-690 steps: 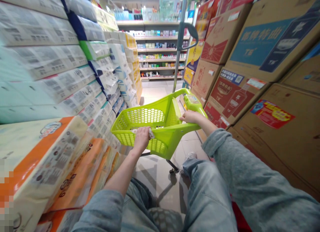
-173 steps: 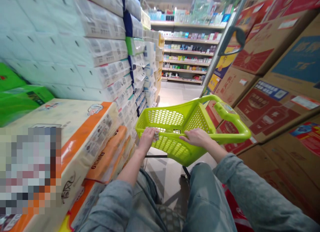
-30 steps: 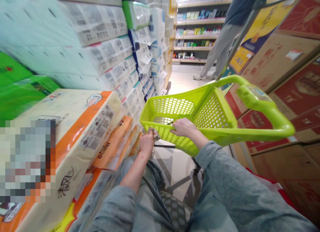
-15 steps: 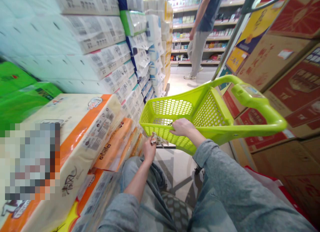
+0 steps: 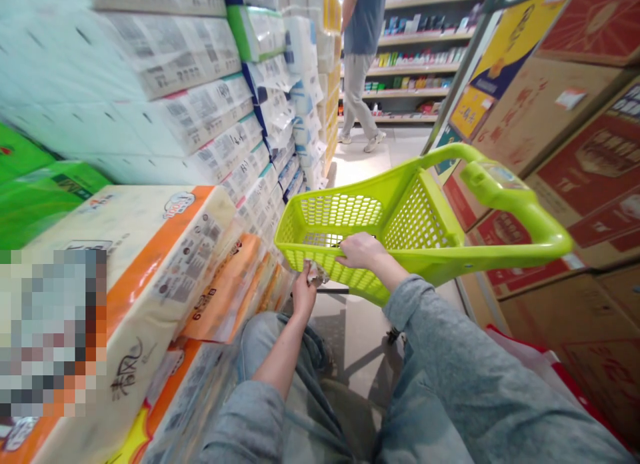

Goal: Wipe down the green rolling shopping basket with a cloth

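Observation:
A lime-green shopping cart (image 5: 430, 257) with perforated walls stands in front of me, its handle off to the right. My right hand (image 5: 364, 251) is closed over the near rim of its basket, fingers curled to the inside. Lower and to the left, my left hand (image 5: 304, 292) is closed on a crumpled, whitish rag (image 5: 315, 272). The rag is against or very near the outside of the basket's wall, by its left end; contact is hard to make out. My left fingertips are partly hidden by the rag.
Tissue packs (image 5: 195, 277) are stacked close on my left, with taller white stacks (image 5: 200, 117) behind. Cardboard cartons (image 5: 575, 164) line the right side. Beyond the cart, a person (image 5: 363, 64) stands before stocked shelves (image 5: 420, 71).
My left hand has shifted slightly right and up with the rag along the cart's side. My right hand stays on the rim. The person in the aisle has moved left.

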{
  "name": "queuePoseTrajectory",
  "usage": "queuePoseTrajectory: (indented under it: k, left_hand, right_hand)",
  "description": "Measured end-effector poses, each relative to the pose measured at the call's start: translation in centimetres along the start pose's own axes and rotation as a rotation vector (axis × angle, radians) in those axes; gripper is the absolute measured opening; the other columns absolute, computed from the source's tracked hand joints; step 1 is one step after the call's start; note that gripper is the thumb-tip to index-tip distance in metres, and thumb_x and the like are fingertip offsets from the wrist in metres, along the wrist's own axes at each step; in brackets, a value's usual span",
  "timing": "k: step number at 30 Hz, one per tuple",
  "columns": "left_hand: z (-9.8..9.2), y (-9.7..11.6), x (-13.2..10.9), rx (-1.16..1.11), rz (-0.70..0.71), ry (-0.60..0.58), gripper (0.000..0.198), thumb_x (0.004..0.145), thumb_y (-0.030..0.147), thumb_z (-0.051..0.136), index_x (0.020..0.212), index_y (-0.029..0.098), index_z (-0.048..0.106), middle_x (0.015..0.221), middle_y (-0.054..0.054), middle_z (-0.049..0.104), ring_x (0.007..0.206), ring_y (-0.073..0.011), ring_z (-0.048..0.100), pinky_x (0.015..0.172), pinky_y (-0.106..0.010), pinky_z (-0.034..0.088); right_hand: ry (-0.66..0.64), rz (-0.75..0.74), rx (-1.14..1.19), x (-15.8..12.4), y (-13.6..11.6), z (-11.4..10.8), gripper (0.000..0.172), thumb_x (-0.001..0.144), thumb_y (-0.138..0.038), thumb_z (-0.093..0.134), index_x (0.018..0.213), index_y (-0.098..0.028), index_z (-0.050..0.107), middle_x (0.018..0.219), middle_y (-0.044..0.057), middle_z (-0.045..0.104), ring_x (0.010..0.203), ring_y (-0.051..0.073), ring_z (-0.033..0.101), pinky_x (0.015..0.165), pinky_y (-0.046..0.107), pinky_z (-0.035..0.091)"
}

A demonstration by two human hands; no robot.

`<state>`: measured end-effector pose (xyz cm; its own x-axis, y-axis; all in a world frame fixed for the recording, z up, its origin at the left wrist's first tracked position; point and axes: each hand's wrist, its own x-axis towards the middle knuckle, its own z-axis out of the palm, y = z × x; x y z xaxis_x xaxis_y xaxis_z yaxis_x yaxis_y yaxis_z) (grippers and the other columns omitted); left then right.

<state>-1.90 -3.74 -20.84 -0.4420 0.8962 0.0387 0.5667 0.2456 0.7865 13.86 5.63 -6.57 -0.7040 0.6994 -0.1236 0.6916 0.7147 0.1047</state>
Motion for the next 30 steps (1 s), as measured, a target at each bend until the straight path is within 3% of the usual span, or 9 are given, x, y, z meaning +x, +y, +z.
queuePoseTrajectory:
  k: [6, 11, 15, 21, 25, 30]
  left_hand:
    - [-0.2, 0.3, -0.5, -0.062, 0.0, 0.002, 0.047, 0.085, 0.02, 0.047, 0.131, 0.011, 0.053, 0.106, -0.012, 0.07, 0.087, -0.0185, 0.065, 0.082, -0.03, 0.049]
    - [0.3, 0.9, -1.6, -0.029, 0.118, 0.002, 0.047, 0.086, 0.019, 0.047, 0.132, 0.016, 0.052, 0.124, -0.01, 0.062, 0.106, -0.0191, 0.061, 0.091, -0.029, 0.046]
    - [1.0, 1.1, -1.3, 0.081, 0.065, -0.023, 0.049, 0.083, 0.013, 0.051, 0.132, 0.018, 0.051, 0.125, -0.01, 0.062, 0.107, -0.0209, 0.061, 0.093, -0.033, 0.046]
    - [1.1, 1.0, -1.1, -0.063, 0.111, -0.042, 0.052, 0.08, 0.014, 0.055, 0.132, 0.016, 0.051, 0.129, -0.011, 0.058, 0.114, -0.0208, 0.058, 0.097, -0.033, 0.043]
    - [1.1, 1.1, -2.5, -0.028, 0.095, -0.128, 0.053, 0.078, 0.009, 0.054, 0.13, 0.017, 0.053, 0.121, -0.011, 0.064, 0.105, -0.0209, 0.063, 0.093, -0.033, 0.046]
    - [1.9, 0.9, -4.1, 0.045, 0.058, -0.184, 0.059, 0.074, -0.001, 0.048, 0.13, 0.02, 0.054, 0.127, -0.008, 0.06, 0.114, -0.0189, 0.058, 0.094, -0.028, 0.045]
  right_hand:
    - [-0.006, -0.002, -0.009, 0.0, 0.1, 0.2, 0.046, 0.085, -0.047, 0.046, 0.098, -0.011, 0.072, 0.093, 0.018, 0.071, 0.089, 0.026, 0.068, 0.074, 0.031, 0.05]
    - [-0.005, 0.007, -0.009, -0.1, 0.0, 0.2, 0.047, 0.086, -0.047, 0.046, 0.1, -0.011, 0.072, 0.094, 0.018, 0.071, 0.09, 0.025, 0.068, 0.075, 0.03, 0.05]
    - [0.006, 0.001, -0.006, 0.0, -0.1, 0.2, 0.046, 0.086, -0.047, 0.045, 0.1, -0.012, 0.072, 0.095, 0.018, 0.071, 0.089, 0.026, 0.068, 0.074, 0.031, 0.05]
    - [0.023, -0.005, -0.016, 0.1, 0.1, 0.4, 0.046, 0.085, -0.046, 0.045, 0.097, -0.011, 0.072, 0.092, 0.017, 0.072, 0.087, 0.026, 0.068, 0.073, 0.031, 0.05]
    - [0.014, -0.004, -0.019, 0.0, 0.2, 0.4, 0.045, 0.085, -0.045, 0.046, 0.097, -0.011, 0.073, 0.092, 0.018, 0.072, 0.087, 0.026, 0.068, 0.073, 0.032, 0.05]
    - [0.014, -0.005, -0.022, -0.1, 0.1, 0.2, 0.046, 0.085, -0.046, 0.045, 0.099, -0.011, 0.072, 0.092, 0.018, 0.072, 0.087, 0.028, 0.068, 0.072, 0.033, 0.051]
